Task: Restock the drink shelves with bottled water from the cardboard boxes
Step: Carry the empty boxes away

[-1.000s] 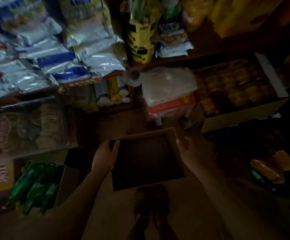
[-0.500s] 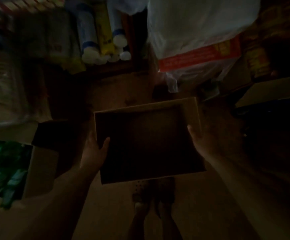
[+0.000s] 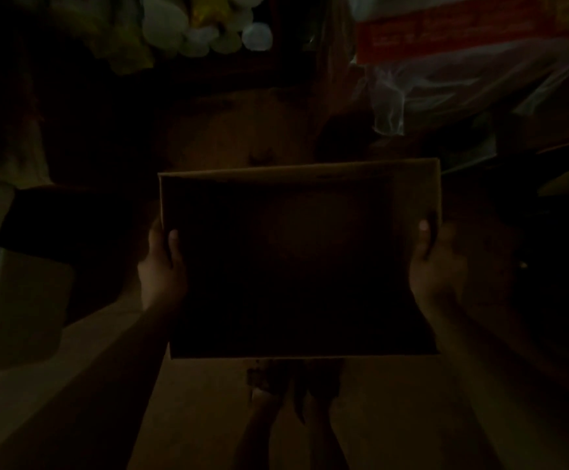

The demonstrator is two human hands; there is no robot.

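Firmly, both hands' fingers (image 3: pixel 173 244) grip cardboard box (image 3: pixel 296 171).

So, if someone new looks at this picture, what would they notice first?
First the open cardboard box in the middle, held low by both hands: the left hand grips its left wall, the right hand its right wall, thumbs inside; no bottles show in its dark interior. Next, the pale round caps at the top, and the red label under clear plastic at top right.
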